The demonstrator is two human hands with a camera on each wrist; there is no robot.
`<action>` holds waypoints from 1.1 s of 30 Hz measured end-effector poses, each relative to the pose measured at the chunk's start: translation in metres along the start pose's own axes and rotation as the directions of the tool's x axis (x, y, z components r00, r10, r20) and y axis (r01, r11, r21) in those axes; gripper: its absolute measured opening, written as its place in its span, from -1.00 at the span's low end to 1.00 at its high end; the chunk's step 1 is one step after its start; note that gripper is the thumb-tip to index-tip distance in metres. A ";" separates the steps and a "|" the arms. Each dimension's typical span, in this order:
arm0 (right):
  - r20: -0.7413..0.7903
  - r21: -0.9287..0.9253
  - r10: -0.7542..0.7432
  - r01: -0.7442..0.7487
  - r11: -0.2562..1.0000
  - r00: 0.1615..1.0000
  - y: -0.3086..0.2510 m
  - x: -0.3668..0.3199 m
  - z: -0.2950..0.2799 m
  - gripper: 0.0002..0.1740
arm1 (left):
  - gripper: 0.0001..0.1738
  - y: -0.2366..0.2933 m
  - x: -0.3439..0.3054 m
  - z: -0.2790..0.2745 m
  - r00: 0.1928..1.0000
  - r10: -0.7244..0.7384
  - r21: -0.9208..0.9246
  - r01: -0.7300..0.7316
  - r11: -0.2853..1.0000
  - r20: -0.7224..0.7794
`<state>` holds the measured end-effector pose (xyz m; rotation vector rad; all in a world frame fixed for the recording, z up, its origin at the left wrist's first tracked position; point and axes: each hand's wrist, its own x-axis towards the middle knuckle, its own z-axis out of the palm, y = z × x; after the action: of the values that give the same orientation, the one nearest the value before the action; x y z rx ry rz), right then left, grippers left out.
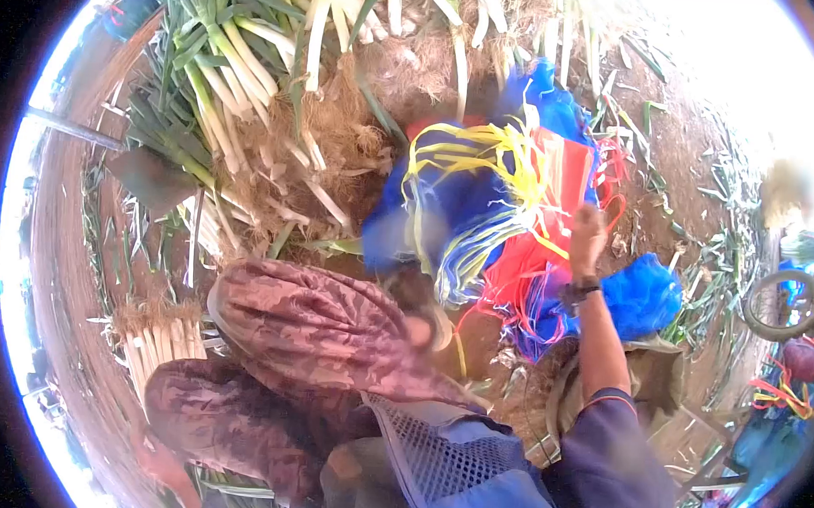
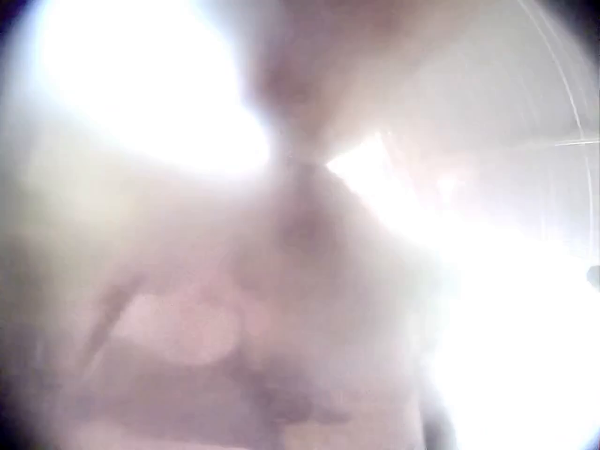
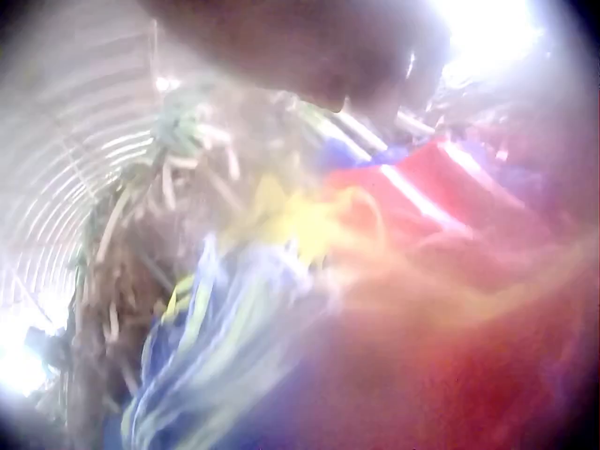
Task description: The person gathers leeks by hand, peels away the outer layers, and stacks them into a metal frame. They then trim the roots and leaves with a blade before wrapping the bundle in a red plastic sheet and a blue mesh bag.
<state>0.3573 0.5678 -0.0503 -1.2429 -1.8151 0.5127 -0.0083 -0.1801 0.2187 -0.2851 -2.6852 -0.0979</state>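
My right hand (image 1: 589,239), with a dark band at its wrist, has its fingers bent at the edge of a shiny red plastic sheet (image 1: 560,174). What lies between the fingers is hidden. Beside it spread yellow strips (image 1: 520,159) and a tangle of pale whitish strips (image 1: 466,261), over blue plastic (image 1: 391,208). In the right wrist view, the hand (image 3: 328,47) is a dark blur above the red sheet. Low on the left, my left hand (image 1: 157,466) hangs below a bundle of leeks (image 1: 160,341); its fingers are blurred. The left wrist view is washed out.
Loose leeks with roots (image 1: 238,65) are heaped at the far left and back. More blue plastic (image 1: 641,296) bunches right of my forearm. Camouflage-patterned trouser legs (image 1: 313,327) cover the near ground. Leaf scraps (image 1: 716,258) litter the soil on the right.
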 end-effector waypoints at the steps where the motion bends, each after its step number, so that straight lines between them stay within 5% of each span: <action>1: 0.242 0.213 0.187 -0.240 0.947 0.952 0.026 -0.026 0.020 -0.77 | -0.72 0.018 0.003 -0.008 0.996 0.025 0.032 -0.023 0.999 -0.085; 2: 0.502 0.345 0.291 -0.498 0.796 0.814 0.051 -0.051 0.036 -0.77 | -0.72 0.028 0.000 -0.015 0.996 0.020 0.037 -0.016 0.999 -0.086; 3: 0.733 0.013 0.285 -0.431 0.902 0.618 0.051 -0.069 0.037 -0.76 | -0.75 0.037 -0.003 -0.021 0.990 0.104 0.048 -0.100 0.994 -0.093; 4: 0.741 -0.489 0.564 -0.283 0.825 0.364 0.009 -0.074 0.052 -0.59 | -0.78 0.045 -0.006 -0.027 0.977 0.188 0.061 -0.183 0.981 -0.099; 5: 0.748 -0.485 0.558 -0.279 0.829 0.359 0.001 -0.079 0.059 -0.59 | -0.78 0.054 -0.010 -0.034 0.978 0.183 0.069 -0.177 0.982 -0.101; 7: 0.448 -0.705 0.630 -0.183 0.686 0.635 -0.013 -0.086 0.070 -0.42 | -0.81 0.071 -0.016 -0.042 0.967 0.248 0.045 -0.245 0.968 -0.062; 8: 0.303 -0.673 0.685 -0.360 0.646 0.663 -0.022 -0.088 0.074 -0.21 | -0.81 0.076 -0.018 -0.046 0.969 0.241 0.054 -0.237 0.970 -0.064; 11: 0.384 -0.711 0.713 -0.304 0.633 0.586 -0.022 -0.066 0.073 -0.09 | -0.81 0.090 -0.021 -0.051 0.960 0.252 0.012 -0.253 0.968 -0.123; 15: 0.481 -0.674 0.562 -0.126 0.728 0.672 0.011 -0.057 0.060 -0.63 | -0.83 0.111 -0.023 -0.052 0.938 0.317 0.019 -0.318 0.948 -0.142; 17: 0.448 -0.665 0.536 -0.134 0.735 0.716 0.030 -0.052 0.051 -0.69 | -0.84 0.127 -0.024 -0.048 0.923 0.360 0.023 -0.361 0.932 -0.132; 19: 0.476 -0.471 0.320 -0.070 0.879 0.819 0.034 -0.047 0.032 -0.68 | -0.86 0.148 -0.024 -0.045 0.928 0.356 -0.140 -0.369 0.919 -0.111; 23: 0.482 -0.438 0.280 -0.049 0.898 0.830 -0.042 -0.018 -0.016 -0.59 | -0.86 0.200 -0.014 -0.039 0.854 0.514 -0.244 -0.517 0.820 -0.082; 25: 0.420 -0.464 0.315 -0.097 0.880 0.851 -0.022 -0.012 -0.022 -0.59 | -0.85 0.223 -0.011 -0.029 0.749 0.654 -0.393 -0.634 0.666 -0.101; 26: 0.443 -0.330 0.369 -0.234 0.914 0.817 -0.033 -0.007 -0.028 -0.60 | -0.85 0.240 -0.010 -0.029 0.748 0.655 -0.402 -0.635 0.660 -0.107; 27: 0.474 -0.186 0.411 -0.367 0.911 0.779 -0.040 -0.002 -0.033 -0.59 | -0.85 0.260 -0.010 -0.030 0.715 0.694 -0.509 -0.628 0.588 -0.080; 29: 0.518 -0.048 0.372 -0.408 0.912 0.770 -0.017 0.001 -0.037 -0.65 | -0.83 0.291 -0.012 -0.027 0.666 0.740 -0.686 -0.582 0.437 -0.093; 31: 0.670 0.167 0.334 -0.574 0.802 0.663 -0.048 0.002 -0.051 -0.71 | -0.84 0.317 -0.017 -0.027 0.630 0.776 -0.784 -0.497 0.373 -0.030; 33: 0.721 0.125 0.315 -0.563 0.817 0.618 -0.089 0.002 -0.066 -0.75 | -0.85 0.337 -0.022 -0.023 0.580 0.814 -0.873 -0.375 0.312 0.041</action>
<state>0.3622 0.5238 0.0512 -1.3566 -1.8268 1.6990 0.0935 0.1423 0.2382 -1.8815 -2.5148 -1.1681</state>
